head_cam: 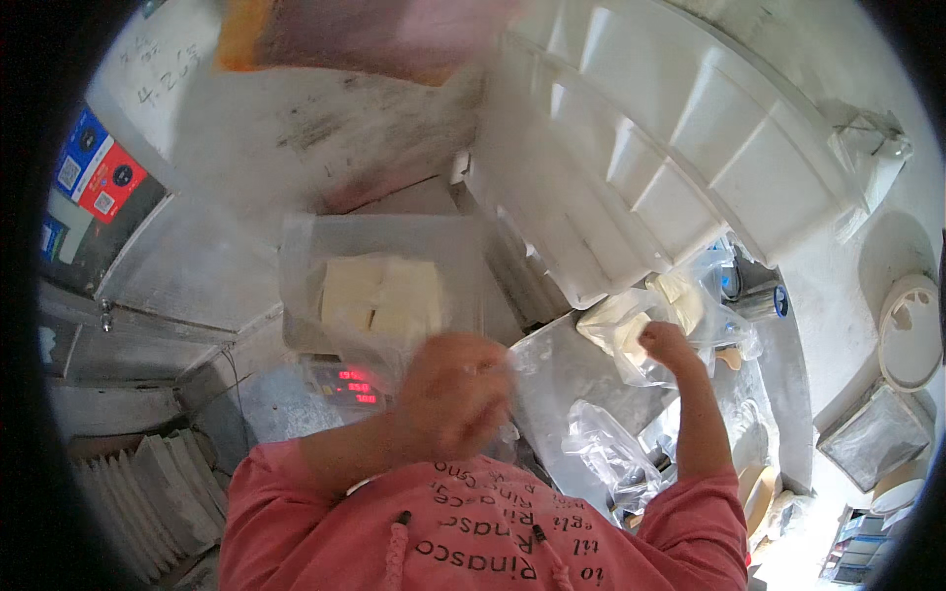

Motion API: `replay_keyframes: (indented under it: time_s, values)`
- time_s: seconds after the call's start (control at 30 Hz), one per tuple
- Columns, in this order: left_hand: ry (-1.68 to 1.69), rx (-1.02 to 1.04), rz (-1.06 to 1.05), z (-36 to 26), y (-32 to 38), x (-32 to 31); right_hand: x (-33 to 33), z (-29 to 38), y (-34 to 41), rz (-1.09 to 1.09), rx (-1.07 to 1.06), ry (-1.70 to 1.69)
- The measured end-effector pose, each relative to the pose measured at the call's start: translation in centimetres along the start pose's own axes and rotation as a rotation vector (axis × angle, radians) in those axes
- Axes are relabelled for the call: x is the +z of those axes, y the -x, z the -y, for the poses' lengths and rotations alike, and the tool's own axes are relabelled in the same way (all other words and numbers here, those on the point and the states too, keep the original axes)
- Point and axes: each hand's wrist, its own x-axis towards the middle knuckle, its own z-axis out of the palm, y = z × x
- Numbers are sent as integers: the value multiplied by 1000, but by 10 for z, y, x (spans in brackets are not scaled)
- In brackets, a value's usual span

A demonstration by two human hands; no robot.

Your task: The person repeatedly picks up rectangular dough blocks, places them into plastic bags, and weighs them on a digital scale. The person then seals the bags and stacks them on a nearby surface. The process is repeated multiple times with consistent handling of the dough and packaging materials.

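Blurred, my left hand [458,391] is raised in front of my chest, its fingers curled; whether it holds anything is unclear. Beyond it, stacked pale yellow sheets [380,292] lie in a translucent plastic tub [299,244]. The tub stands at a digital scale [351,385] with lit red digits. At the right, my right hand [664,341] is closed on the edge of a clear plastic bag [650,374]. Pale yellow sheets [617,321] show in and beside that bag. Its fingertips are partly hidden.
Large white plastic crates [591,192] fill the upper right. A crumpled clear bag [606,443] lies on the metal tabletop [550,369]. A round metal tin [765,303] stands beyond the bagged sheets. White folded stacks [148,502] are at lower left, below metal panels [192,258].
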Motion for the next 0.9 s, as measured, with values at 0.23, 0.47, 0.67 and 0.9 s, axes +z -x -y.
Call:
replay_keyframes:
  time_s: [0.23,0.47,0.67,0.9]
  values:
    - [-167,270,370,9,-22,191,52,26,-25,203,111,185]
    - [-779,163,834,54,-28,248,62,3,-25,-10,-172,31]
    - [-699,126,638,51,-17,238,72,-29,-36,-40,-165,-377]
    - [-705,109,609,38,-26,240,62,-9,-29,-67,-272,-123]
